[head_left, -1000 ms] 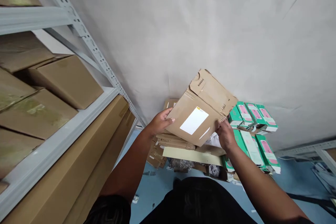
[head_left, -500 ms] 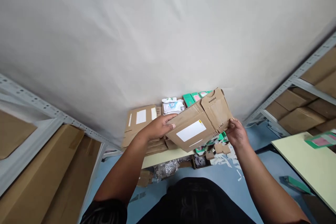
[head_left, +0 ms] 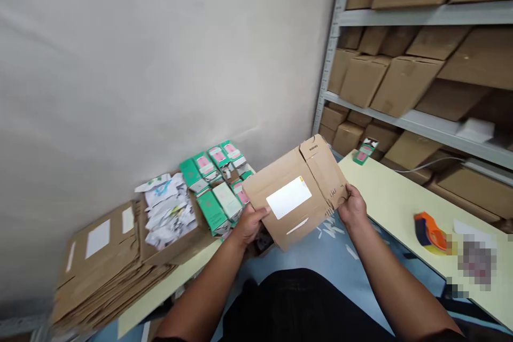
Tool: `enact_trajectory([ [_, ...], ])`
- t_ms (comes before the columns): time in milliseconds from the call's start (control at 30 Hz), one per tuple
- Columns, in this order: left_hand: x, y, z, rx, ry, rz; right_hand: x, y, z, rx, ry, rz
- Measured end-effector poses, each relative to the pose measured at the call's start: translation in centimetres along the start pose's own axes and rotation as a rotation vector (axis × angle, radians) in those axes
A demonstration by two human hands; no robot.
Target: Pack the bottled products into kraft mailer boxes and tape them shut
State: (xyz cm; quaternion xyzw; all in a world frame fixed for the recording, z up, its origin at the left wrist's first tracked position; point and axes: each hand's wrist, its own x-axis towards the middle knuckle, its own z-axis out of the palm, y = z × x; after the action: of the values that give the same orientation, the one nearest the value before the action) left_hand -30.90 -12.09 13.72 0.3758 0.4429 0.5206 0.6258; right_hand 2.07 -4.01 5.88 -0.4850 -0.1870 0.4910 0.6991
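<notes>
Both hands hold a flat brown cardboard mailer box (head_left: 296, 192) with a white label on its face and an open flap at its upper right. My left hand (head_left: 249, 223) grips its lower left edge, thumb on top. My right hand (head_left: 352, 207) grips its right edge below the flap. The box hangs in the air above the blue floor, between two pale tables.
A stack of flat mailers (head_left: 100, 262), a box of white packets (head_left: 168, 211) and several green-and-pink cartons (head_left: 216, 181) lie on the left table (head_left: 160, 291). The right table (head_left: 393, 203) carries an orange tape dispenser (head_left: 428, 231) and one green carton (head_left: 364, 150). Shelves of brown boxes (head_left: 404, 80) fill the right.
The view has swung to the right: the left shelving has gone out of sight and the right shelving and table have come in. Both hands have kept hold of the mailer box.
</notes>
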Motion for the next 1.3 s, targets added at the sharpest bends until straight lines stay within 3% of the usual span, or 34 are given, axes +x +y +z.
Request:
enact_trajectory([
  [100, 3.3, -1.7, 4.0, 0.023, 0.017, 0.014, 1.2, -1.6, -4.6, -0.096, 0.118, -0.044],
  [200, 7.4, -2.2, 6.2, 0.094, -0.020, 0.026, 1.8, -3.3, -8.5, -0.356, 0.100, -0.093],
  [267, 10.4, -2.6, 7.5, 0.170, -0.084, 0.013, 2.1, -4.7, -10.0, -0.485, 0.068, -0.161],
  [367, 15.0, -3.8, 9.8, 0.319, -0.238, -0.006, 2.9, -6.8, -10.6, -0.540, 0.098, -0.266],
  [533, 23.6, -6.1, 14.6, 0.571, -0.448, 0.057, 5.9, -9.1, -10.9, -0.570, 0.347, -0.345],
  [667, 30.4, -7.6, 18.4, 0.809, -0.405, 0.157, 8.2, -9.6, -11.5, -0.588, 0.538, -0.360],
  [767, 33.9, -9.1, 21.2, 0.883, -0.374, 0.162, 9.0, -9.4, -11.7, -0.662, 0.613, -0.345],
  [900, 36.2, -11.9, 25.0, 0.753, -0.470, 0.075, 9.7, -9.1, -12.8, -0.798, 0.703, -0.230],
  [1033, 37.1, -15.0, 28.4, 0.549, -0.590, -0.054, 11.2, -9.6, -15.4, -0.773, 0.723, -0.156],
  [1200, 37.2, -17.3, 31.6, 0.443, -0.709, -0.098, 14.5, -11.2, -19.5, -0.666, 0.550, -0.148],
  [1300, 36.7, -18.4, 33.3, 0.472, -0.719, -0.077, 17.3, -11.6, -22.1, -0.572, 0.440, -0.146],
])
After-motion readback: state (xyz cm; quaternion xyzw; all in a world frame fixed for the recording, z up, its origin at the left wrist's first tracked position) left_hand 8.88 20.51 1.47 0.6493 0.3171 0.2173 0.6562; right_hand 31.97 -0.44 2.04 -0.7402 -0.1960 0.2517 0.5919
